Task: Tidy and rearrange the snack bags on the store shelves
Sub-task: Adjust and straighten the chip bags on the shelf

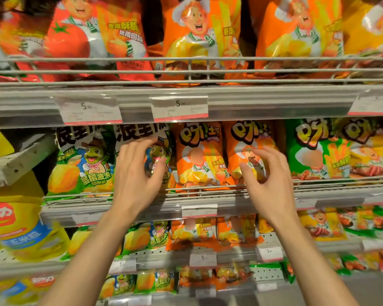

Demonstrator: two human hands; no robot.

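On the middle shelf, my left hand [137, 173] grips the second green snack bag [158, 151], with its fingers curled over the bag's upper part and its thumb on the front. Another green bag [84, 160] stands to its left. My right hand [268, 180] is in front of the second orange snack bag [245, 138]. Its fingers are spread and loosely bent, and the thumb tip touches the bag's front. Between my hands a first orange bag [197, 155] stands upright.
A wire rail [208, 189] runs along the shelf front below the bags. Green and yellow fries bags [314, 151] stand to the right. Large orange bags [197, 36] fill the shelf above and smaller bags the shelves below. Yellow bags [16, 221] hang at the left.
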